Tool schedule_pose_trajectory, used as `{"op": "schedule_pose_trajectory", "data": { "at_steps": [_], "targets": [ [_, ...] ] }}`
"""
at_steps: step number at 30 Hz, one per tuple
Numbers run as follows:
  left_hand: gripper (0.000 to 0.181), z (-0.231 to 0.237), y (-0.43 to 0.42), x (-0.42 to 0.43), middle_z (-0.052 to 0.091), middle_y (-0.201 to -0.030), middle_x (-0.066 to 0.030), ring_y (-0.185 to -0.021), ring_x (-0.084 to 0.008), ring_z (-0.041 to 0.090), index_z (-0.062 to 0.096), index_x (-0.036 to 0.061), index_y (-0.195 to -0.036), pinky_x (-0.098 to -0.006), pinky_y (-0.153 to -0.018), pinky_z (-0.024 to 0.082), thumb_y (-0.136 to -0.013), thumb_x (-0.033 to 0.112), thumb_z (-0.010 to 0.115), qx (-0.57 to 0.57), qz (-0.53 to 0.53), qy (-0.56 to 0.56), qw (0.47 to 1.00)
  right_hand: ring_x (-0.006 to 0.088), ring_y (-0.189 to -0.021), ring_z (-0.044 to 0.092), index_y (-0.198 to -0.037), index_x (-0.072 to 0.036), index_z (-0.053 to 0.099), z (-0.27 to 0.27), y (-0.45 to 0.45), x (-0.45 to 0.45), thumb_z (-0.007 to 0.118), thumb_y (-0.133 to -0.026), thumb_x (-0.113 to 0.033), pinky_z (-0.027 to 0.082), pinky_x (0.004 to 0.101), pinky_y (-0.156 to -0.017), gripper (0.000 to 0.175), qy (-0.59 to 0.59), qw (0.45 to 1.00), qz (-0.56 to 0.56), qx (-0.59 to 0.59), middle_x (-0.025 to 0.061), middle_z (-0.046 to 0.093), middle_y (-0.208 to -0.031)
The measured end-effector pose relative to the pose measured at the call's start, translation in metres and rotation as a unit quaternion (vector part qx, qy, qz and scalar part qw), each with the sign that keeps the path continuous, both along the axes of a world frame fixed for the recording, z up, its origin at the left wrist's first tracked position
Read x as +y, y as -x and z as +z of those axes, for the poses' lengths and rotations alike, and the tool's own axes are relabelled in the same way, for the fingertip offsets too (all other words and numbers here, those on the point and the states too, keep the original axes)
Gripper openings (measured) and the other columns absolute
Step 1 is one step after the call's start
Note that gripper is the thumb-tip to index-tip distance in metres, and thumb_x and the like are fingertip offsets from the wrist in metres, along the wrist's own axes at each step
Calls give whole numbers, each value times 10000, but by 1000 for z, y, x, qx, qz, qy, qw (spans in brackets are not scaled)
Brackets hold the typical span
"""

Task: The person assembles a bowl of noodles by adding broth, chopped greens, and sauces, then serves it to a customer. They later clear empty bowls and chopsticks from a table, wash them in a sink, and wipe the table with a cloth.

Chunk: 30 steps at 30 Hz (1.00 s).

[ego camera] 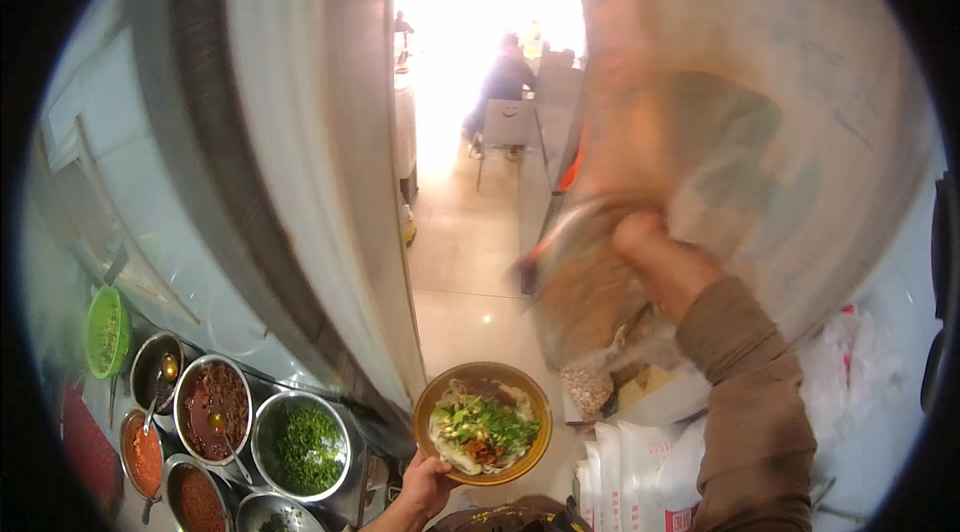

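My left hand [421, 485] holds a brown-yellow bowl [543, 449] by its near left rim. In the bowl lie pale noodles [442, 436] topped with chopped green herbs [487, 416] and a spoonful of reddish-brown topping [487, 451]. To the right, my right arm is raised in a brown sleeve. My right hand [649, 243] grips a printed fabric door curtain [810, 81], bunching it aside; motion blurs the cloth and the fingers are partly hidden in it.
A doorway opens onto a tiled floor [465, 254], where a person [510, 74] sits on a chair [506, 123]. At left stand metal bowls of chopped greens [307, 449], meat sauce [225, 397] and red condiments [201, 502], plus a green basket [107, 329]. White printed bags [637, 472] stand at lower right.
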<state>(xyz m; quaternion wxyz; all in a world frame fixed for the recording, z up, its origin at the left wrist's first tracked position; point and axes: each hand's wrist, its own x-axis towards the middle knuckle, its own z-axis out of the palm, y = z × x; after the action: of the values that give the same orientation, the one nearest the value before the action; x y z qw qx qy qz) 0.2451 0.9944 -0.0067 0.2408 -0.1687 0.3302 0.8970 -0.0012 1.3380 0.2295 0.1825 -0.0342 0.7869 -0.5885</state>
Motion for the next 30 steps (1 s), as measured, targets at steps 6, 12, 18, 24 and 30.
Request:
{"op": "schedule_pose_trajectory", "data": {
  "at_steps": [6, 12, 18, 24, 30],
  "targets": [
    [597, -30, 136, 56, 497, -1230, -170, -1070, -350, 571, 342, 36, -1339, -513, -871, 530, -752, -7, 440, 27, 47, -62, 997, 243, -811, 678, -1190, -44, 567, 52, 188, 74, 593, -888, -292, 557, 356, -645, 392, -292, 955, 51, 26, 114, 637, -989],
    [642, -26, 256, 86, 536, -1249, -201, -1124, -338, 564, 385, -20, -1317, -478, -955, 487, -681, 33, 455, 53, 166, -14, 985, 200, -760, 660, -1142, -7, 588, 69, 359, 95, 592, -878, -264, 532, 317, -575, 369, -364, 928, 59, 47, 96, 618, -887],
    [633, -23, 393, 102, 544, -1219, -176, -1083, -346, 581, 391, 6, -1313, -488, -881, 531, -681, 9, 430, 1, 287, 49, 957, 224, -858, 656, -1289, 0, 479, 80, 556, 85, 550, -919, -268, 540, 327, -677, 463, -284, 953, 56, 93, 126, 620, -1037],
    [668, -59, 571, 84, 540, -1230, -142, -1092, -322, 574, 380, 42, -1343, -451, -870, 537, -681, -15, 444, 6, 325, 41, 945, 181, -774, 659, -1172, -35, 550, -11, 772, 82, 565, -913, -266, 531, 310, -640, 348, -206, 972, 52, 100, 82, 657, -938],
    [601, -25, 806, 58, 582, -1163, -133, -972, -316, 634, 417, 28, -1296, -439, -764, 576, -697, 9, 443, 19, 267, 22, 963, 182, -770, 637, -1074, -28, 605, -253, 829, 124, 628, -865, -142, 531, 337, -670, 239, -345, 906, 242, -41, 99, 656, -929]
  ]
}}
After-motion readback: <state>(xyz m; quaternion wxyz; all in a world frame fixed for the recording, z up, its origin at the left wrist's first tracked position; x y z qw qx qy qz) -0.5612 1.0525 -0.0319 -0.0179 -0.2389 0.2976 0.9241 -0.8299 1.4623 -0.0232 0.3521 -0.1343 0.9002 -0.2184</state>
